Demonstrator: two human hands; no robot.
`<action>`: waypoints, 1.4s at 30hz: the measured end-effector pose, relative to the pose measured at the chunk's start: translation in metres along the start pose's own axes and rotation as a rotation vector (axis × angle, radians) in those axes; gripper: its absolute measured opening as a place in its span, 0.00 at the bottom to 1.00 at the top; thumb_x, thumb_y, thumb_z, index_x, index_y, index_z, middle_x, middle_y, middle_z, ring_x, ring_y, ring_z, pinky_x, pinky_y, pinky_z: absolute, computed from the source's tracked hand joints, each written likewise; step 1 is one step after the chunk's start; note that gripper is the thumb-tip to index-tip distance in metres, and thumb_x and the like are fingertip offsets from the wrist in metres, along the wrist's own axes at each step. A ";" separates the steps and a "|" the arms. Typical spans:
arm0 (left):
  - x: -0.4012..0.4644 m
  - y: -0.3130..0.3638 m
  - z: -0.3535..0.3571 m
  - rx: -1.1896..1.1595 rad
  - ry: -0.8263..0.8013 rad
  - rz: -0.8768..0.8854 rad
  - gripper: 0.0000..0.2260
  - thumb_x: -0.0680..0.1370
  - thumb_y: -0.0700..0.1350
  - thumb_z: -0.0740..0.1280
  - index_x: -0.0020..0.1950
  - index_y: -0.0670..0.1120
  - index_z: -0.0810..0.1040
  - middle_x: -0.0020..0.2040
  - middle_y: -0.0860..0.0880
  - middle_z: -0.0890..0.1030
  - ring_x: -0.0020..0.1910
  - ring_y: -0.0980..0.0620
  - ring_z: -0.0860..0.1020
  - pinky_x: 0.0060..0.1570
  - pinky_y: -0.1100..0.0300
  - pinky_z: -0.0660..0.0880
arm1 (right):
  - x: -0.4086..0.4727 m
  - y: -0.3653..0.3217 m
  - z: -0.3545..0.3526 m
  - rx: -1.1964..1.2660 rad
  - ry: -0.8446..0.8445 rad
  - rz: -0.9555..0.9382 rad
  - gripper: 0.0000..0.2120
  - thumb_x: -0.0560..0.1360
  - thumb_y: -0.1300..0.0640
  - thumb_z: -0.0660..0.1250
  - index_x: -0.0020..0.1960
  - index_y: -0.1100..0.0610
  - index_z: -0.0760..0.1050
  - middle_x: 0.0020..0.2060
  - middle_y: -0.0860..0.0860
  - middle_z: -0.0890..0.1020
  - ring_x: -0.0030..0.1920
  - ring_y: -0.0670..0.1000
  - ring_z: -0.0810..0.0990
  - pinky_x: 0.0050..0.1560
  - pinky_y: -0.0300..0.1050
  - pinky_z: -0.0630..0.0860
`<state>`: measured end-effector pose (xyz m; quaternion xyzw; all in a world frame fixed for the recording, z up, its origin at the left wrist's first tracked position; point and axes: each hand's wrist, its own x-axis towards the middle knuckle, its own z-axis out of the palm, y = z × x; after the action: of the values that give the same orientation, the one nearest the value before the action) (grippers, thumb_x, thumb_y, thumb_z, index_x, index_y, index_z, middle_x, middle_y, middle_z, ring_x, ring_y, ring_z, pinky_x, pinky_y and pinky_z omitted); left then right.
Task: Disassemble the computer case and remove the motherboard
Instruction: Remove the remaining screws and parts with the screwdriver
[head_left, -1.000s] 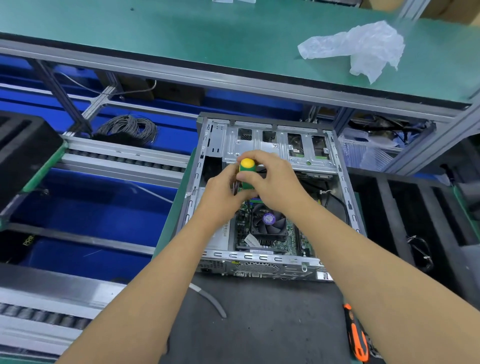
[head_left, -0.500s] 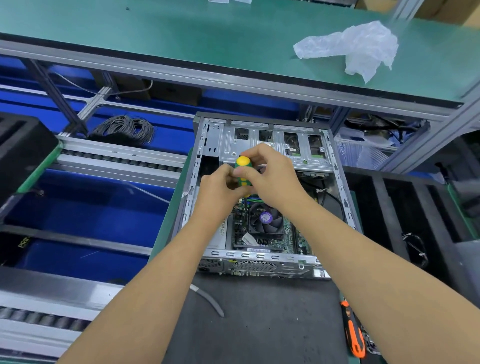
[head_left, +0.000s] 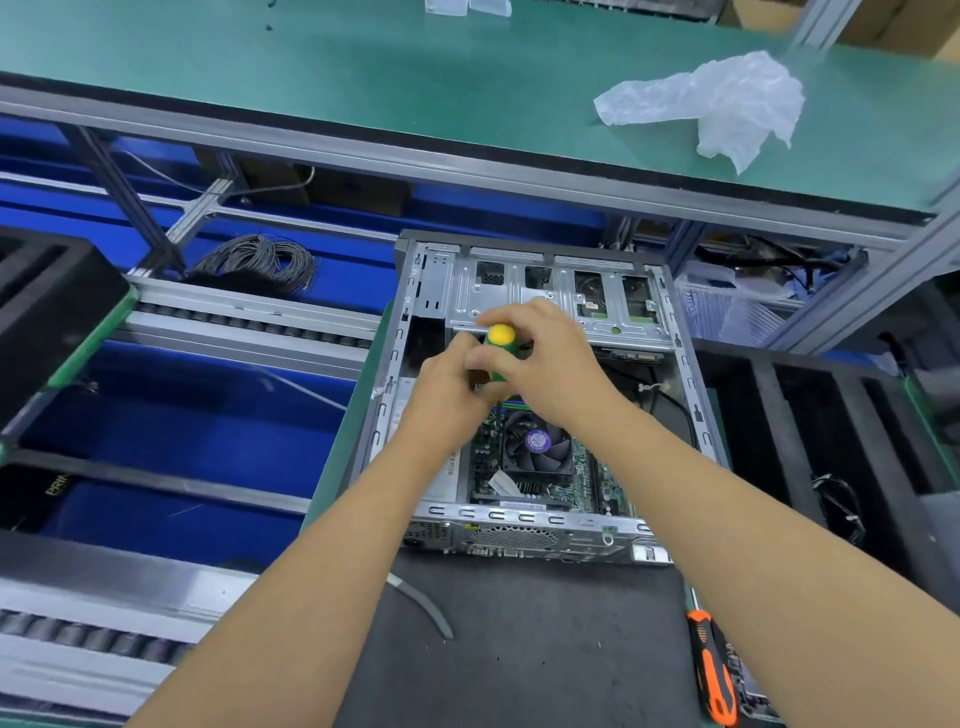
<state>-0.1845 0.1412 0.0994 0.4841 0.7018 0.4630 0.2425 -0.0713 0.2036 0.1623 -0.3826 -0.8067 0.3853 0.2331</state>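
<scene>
Hands barely shifted since earlier: right hand (head_left: 550, 364) still grips the screwdriver (head_left: 500, 347), left hand (head_left: 451, 387) pinches it lower down. Keep it vertical over the motherboard (head_left: 587, 475), press down, turn slowly to avoid cam-out.

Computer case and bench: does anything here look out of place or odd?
Little stands out. A crumpled plastic bag lies loose on the green shelf, and a grey cable piece lies on the mat before the open computer case.

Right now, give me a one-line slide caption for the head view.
Both hands, left and right, grip a green-and-yellow screwdriver upright inside the open computer case, above the motherboard.
</scene>
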 end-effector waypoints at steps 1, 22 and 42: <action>0.001 0.000 0.001 0.023 0.006 -0.015 0.15 0.71 0.42 0.75 0.50 0.42 0.72 0.42 0.46 0.81 0.42 0.46 0.80 0.42 0.45 0.77 | 0.000 -0.001 0.002 0.051 0.041 0.032 0.18 0.68 0.47 0.77 0.55 0.43 0.75 0.46 0.41 0.75 0.48 0.43 0.75 0.48 0.37 0.70; 0.003 -0.001 0.003 0.051 -0.016 0.043 0.14 0.70 0.43 0.72 0.53 0.44 0.73 0.39 0.51 0.78 0.39 0.48 0.78 0.35 0.55 0.75 | -0.007 -0.009 0.004 -0.140 0.038 0.080 0.23 0.66 0.43 0.77 0.57 0.49 0.75 0.51 0.48 0.70 0.54 0.51 0.71 0.55 0.47 0.71; 0.006 -0.003 0.004 0.112 -0.093 0.008 0.15 0.72 0.51 0.74 0.52 0.44 0.78 0.47 0.48 0.78 0.52 0.41 0.76 0.51 0.45 0.75 | 0.020 -0.035 -0.020 -0.844 -0.235 0.056 0.20 0.77 0.40 0.64 0.43 0.59 0.71 0.38 0.54 0.67 0.42 0.58 0.74 0.41 0.48 0.68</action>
<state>-0.1856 0.1478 0.0956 0.5208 0.7126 0.4008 0.2456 -0.0848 0.2137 0.2039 -0.4195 -0.9039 0.0691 -0.0473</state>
